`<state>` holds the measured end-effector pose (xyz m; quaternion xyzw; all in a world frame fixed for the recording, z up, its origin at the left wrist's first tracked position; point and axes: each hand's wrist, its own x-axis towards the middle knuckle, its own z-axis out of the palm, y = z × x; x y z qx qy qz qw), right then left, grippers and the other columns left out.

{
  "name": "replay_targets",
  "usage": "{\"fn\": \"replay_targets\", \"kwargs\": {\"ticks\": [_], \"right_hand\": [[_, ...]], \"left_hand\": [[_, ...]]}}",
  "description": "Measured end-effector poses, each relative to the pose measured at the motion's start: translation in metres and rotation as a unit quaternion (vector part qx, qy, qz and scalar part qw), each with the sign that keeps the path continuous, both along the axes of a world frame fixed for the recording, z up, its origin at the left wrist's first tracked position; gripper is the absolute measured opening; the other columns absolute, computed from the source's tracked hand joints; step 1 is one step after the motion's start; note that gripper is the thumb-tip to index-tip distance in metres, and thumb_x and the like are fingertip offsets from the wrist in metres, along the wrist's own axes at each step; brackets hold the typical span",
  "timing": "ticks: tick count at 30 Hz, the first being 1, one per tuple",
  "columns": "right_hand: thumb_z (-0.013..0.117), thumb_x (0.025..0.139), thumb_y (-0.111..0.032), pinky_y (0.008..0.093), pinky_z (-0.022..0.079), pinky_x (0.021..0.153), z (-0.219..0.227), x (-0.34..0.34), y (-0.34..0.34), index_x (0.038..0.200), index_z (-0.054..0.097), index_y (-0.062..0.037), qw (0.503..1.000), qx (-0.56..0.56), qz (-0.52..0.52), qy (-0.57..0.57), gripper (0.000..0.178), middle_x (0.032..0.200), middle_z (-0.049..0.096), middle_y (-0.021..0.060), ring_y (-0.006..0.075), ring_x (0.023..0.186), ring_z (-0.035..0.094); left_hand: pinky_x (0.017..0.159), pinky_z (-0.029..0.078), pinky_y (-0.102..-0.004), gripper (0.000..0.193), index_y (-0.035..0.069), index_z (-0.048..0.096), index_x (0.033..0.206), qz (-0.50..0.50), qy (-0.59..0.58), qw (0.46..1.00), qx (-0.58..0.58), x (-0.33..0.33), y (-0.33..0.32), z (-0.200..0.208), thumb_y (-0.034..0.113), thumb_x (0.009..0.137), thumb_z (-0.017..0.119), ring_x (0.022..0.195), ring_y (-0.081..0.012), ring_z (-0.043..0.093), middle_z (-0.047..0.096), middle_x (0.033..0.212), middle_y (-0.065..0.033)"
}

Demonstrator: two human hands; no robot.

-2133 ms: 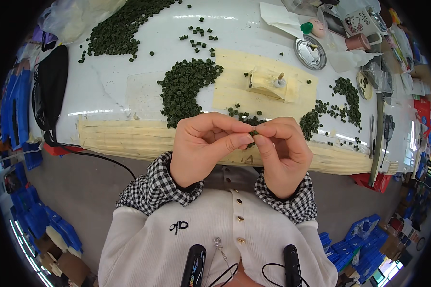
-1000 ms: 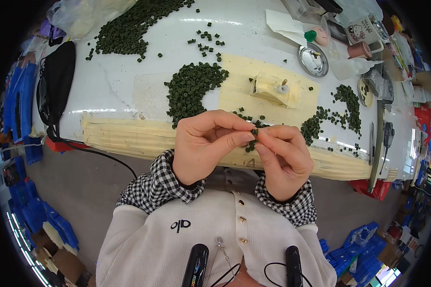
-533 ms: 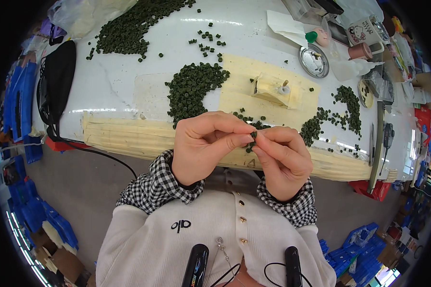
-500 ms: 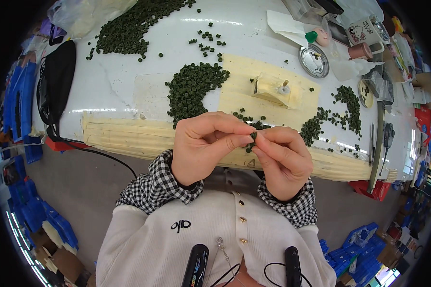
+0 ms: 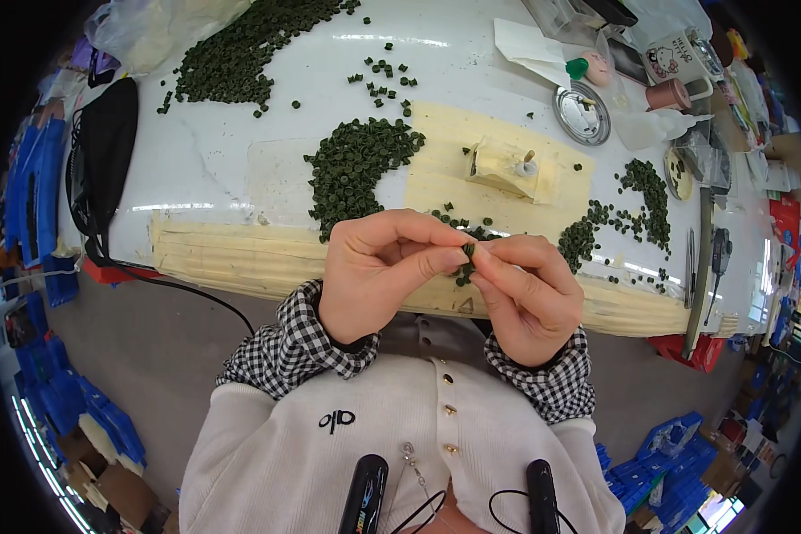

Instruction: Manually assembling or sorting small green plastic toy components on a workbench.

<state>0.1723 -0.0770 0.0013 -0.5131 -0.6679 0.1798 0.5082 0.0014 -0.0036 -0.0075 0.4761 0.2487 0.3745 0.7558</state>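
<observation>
Left hand (image 5: 365, 278) pinches a tiny green piece (image 5: 468, 251), likely for fine control, while right hand (image 5: 536, 298) meets it, grip unclear.

1. The fingers (image 5: 429, 229) of the left hand (image 5: 360, 280) and right hand (image 5: 538, 303) covered most of the small green piece (image 5: 468, 253), its details too small to tell
2. Both hands partly hid the loose green pieces (image 5: 485, 233) behind them
3. The top edge cut off the large green heap (image 5: 227, 67) and clear plastic bag (image 5: 147, 34)
4. The lower edge cut off two black rods (image 5: 362, 494)
</observation>
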Motion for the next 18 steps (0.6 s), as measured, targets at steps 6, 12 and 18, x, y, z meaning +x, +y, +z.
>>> {"fn": "replay_targets", "kwargs": {"ticks": [6,12,18], "right_hand": [[0.072,0.073,0.002,0.0293,0.048,0.069,0.025,0.021,0.019,0.104,0.067,-0.0018,0.981,-0.001,-0.179,-0.080,0.032,0.090,0.061,0.0107,0.0231,0.081,0.060],[0.073,0.074,-0.006,0.0338,0.044,0.068,0.025,0.036,0.055,0.093,0.066,-0.0017,0.956,-0.006,-0.147,-0.254,0.020,0.082,0.058,0.0095,0.0260,0.077,0.054],[0.072,0.074,-0.002,0.0313,0.045,0.068,0.028,0.037,0.051,0.086,0.067,-0.0009,0.961,0.010,-0.163,-0.222,0.013,0.083,0.060,0.0090,0.0233,0.077,0.056]], "left_hand": [[0.079,0.053,-0.0240,0.015,-0.005,0.066,0.099,0.044,0.011,0.999,-0.001,-0.001,0.001,0.001,-0.007,0.084,0.064,0.087,-0.0122,0.065,0.069,0.097,-0.0115],[0.078,0.053,-0.0235,0.016,-0.005,0.066,0.098,0.054,0.013,0.998,0.014,0.000,0.000,-0.003,-0.007,0.083,0.066,0.086,-0.0117,0.065,0.069,0.096,-0.0110],[0.077,0.052,-0.0229,0.015,-0.004,0.067,0.097,0.057,0.021,0.998,0.021,0.000,0.000,-0.003,-0.007,0.083,0.066,0.085,-0.0115,0.064,0.069,0.095,-0.0104]]}}
